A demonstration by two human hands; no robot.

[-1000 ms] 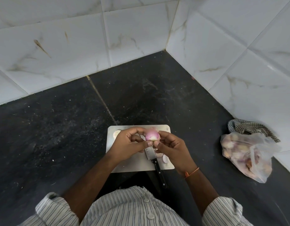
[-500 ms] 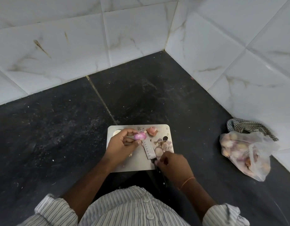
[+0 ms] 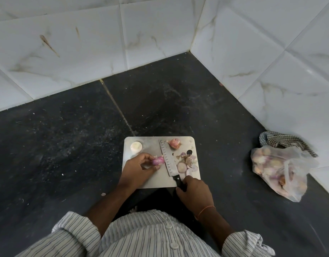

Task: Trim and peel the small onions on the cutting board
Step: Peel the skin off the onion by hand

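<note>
Onions lie on the cutting board (image 3: pixel 152 180), which sits on the dark desk (image 3: pixel 67 141) in the tiled corner. My left hand (image 3: pixel 139 168) pinches one small purple onion (image 3: pixel 157 160) between thumb and fingertips, holding it down on the board just left of the knife (image 3: pixel 168 160). My right hand (image 3: pixel 194 191) is curled round the black handle at the near edge, the blade pointing far. A second onion (image 3: pixel 174 143), still in its skin, rests near the far edge, right of the blade tip. Peels and cut slices (image 3: pixel 187 162) are heaped right of the blade; a pale round piece (image 3: pixel 136 146) lies at the far left corner. A plastic bag of onions (image 3: pixel 278 169) and a checked cloth (image 3: pixel 284 141) lie well to the right.
</note>
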